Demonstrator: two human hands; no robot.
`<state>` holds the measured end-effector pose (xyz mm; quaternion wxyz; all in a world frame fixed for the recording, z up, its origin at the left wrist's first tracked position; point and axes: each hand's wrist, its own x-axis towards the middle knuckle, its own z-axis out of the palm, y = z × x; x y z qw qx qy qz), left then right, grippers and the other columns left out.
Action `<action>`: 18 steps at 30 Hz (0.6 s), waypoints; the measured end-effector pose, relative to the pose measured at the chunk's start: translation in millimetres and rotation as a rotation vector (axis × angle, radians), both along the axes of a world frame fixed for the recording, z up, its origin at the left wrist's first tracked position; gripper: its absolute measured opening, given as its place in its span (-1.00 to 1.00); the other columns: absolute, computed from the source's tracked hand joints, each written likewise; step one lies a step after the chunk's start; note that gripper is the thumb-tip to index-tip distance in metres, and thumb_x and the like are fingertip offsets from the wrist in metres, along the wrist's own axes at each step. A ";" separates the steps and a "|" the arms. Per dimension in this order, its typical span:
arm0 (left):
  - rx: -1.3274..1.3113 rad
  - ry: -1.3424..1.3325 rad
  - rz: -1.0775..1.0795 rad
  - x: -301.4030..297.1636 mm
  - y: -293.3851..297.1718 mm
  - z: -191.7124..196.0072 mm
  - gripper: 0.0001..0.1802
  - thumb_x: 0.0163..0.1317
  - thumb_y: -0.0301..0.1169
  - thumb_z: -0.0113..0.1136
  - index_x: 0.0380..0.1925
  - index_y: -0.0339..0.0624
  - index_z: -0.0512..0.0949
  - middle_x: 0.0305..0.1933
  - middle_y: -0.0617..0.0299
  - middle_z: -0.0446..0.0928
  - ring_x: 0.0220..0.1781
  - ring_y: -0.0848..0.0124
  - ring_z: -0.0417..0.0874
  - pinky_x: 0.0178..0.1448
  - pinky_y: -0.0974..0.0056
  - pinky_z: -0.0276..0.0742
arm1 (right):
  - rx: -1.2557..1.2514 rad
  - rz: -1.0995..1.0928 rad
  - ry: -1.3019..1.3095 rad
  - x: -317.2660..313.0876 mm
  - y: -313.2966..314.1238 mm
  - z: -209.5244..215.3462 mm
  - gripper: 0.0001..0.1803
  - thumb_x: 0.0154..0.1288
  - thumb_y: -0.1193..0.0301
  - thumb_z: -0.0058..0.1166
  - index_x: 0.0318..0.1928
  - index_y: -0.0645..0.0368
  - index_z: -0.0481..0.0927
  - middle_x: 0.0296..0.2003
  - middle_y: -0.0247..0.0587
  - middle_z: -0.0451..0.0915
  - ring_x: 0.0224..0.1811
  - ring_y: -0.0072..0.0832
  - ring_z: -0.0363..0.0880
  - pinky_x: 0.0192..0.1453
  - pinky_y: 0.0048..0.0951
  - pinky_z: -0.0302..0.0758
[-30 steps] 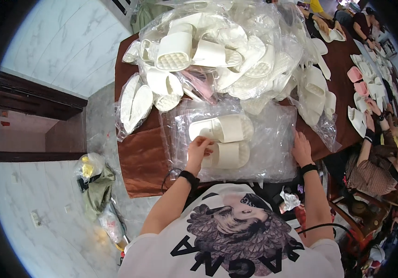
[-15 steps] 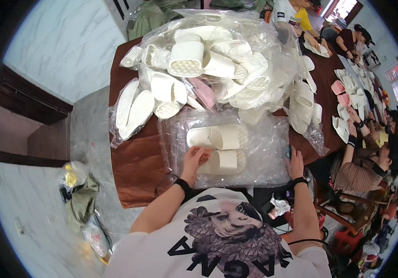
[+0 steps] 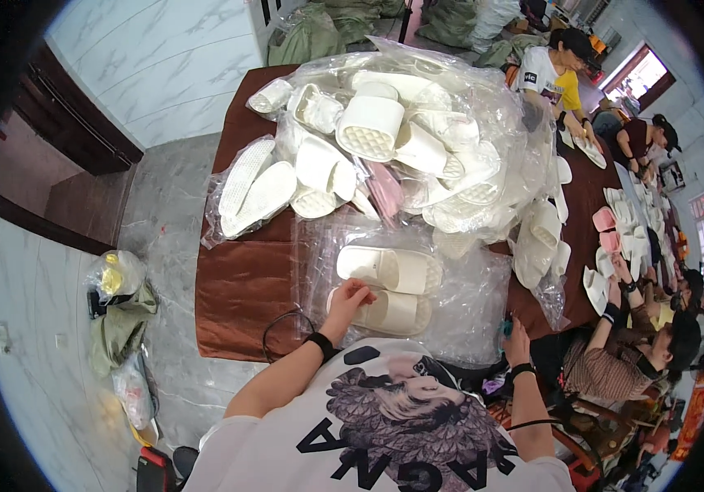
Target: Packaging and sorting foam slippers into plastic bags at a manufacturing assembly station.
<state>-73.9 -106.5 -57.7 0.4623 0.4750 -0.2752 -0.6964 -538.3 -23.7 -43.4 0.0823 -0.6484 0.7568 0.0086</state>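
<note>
A pair of cream-white slippers lies side by side on a flat clear plastic bag [image 3: 471,287] in front of me. My left hand [image 3: 350,303] is over the heel end of the nearer slipper [image 3: 401,313], fingers loosely curled and slightly apart, gripping nothing that I can see. The farther slipper [image 3: 385,269] lies just beyond it. My right hand [image 3: 518,343] rests at the table's near edge, beside the bag's right side. Its fingers are close together against a small teal thing [image 3: 506,330], mostly hidden, whose kind I cannot make out.
Beyond the pair, a large heap of bagged white slippers [image 3: 368,127] covers the brown-covered table [image 3: 241,287]; a pink piece [image 3: 383,193] shows among them. Another bagged pair [image 3: 539,246] lies right. Co-workers [image 3: 627,353] sit along the right side. Bundles [image 3: 122,320] stand on the floor at left.
My view has shifted, so the table sits lower in the picture. My left hand has moved from between the slippers onto the nearer one's heel. My right hand stays by the bag's right edge.
</note>
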 end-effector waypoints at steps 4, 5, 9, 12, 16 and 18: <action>0.022 0.030 0.065 -5.1 2.5 3.8 -0.88 0.36 -0.44 0.09 -0.21 -0.27 0.53 -0.31 0.23 0.61 -0.25 0.48 0.61 -0.03 0.40 0.54 | 0.093 -0.448 -0.818 -46.2 16.1 14.3 -0.34 0.22 0.51 0.12 0.32 0.24 0.23 -0.16 -0.06 0.56 -0.18 -0.29 0.64 -0.13 -0.37 0.58; 0.031 0.031 0.073 -4.5 0.2 6.9 -0.88 0.36 -0.44 0.09 -0.21 -0.27 0.53 -0.31 0.23 0.61 -0.25 0.48 0.61 -0.03 0.40 0.54 | 0.070 -0.515 -1.101 -53.3 25.7 24.6 -0.37 0.26 0.48 0.11 0.33 0.16 0.24 -0.20 -0.21 0.53 -0.19 -0.47 0.59 -0.17 -0.44 0.55; -0.005 0.015 0.051 -4.3 1.9 7.8 -0.87 0.36 -0.43 0.09 -0.24 -0.27 0.53 -0.32 0.23 0.61 -0.25 0.49 0.60 -0.03 0.40 0.52 | 0.079 -0.339 -1.119 -4.5 10.4 124.4 -0.36 0.28 0.43 0.14 0.34 0.16 0.23 -0.01 -0.17 0.44 -0.10 -0.43 0.56 -0.01 -0.39 0.51; -0.077 0.035 0.025 -7.2 -2.2 3.4 -0.88 0.36 -0.45 0.09 -0.24 -0.29 0.51 -0.35 0.20 0.61 -0.31 0.48 0.59 -0.13 0.38 0.52 | 0.242 -0.075 -1.206 91.7 -27.6 169.5 -0.35 0.29 0.33 0.15 0.33 0.19 0.23 0.17 -0.20 0.32 0.00 -0.44 0.48 0.17 -0.36 0.41; -0.149 -0.019 0.024 -14.2 -1.0 -2.3 -0.89 0.36 -0.46 0.09 -0.24 -0.29 0.51 -0.36 0.20 0.60 -0.33 0.48 0.59 -0.16 0.38 0.53 | 0.541 0.254 -0.976 215.5 -87.4 150.2 -0.45 0.31 0.21 0.18 0.24 0.10 0.39 -0.24 -0.31 0.55 -0.32 -0.54 0.48 -0.22 -0.47 0.49; -0.179 -0.011 0.026 -16.9 -5.1 2.0 -0.90 0.36 -0.47 0.08 -0.24 -0.29 0.51 -0.37 0.20 0.60 -0.34 0.49 0.59 -0.17 0.39 0.53 | 0.607 0.303 -0.751 244.3 -108.5 143.9 -0.49 0.29 0.16 0.19 0.17 0.07 0.44 -0.42 -0.24 0.56 -0.46 -0.54 0.48 -0.35 -0.47 0.45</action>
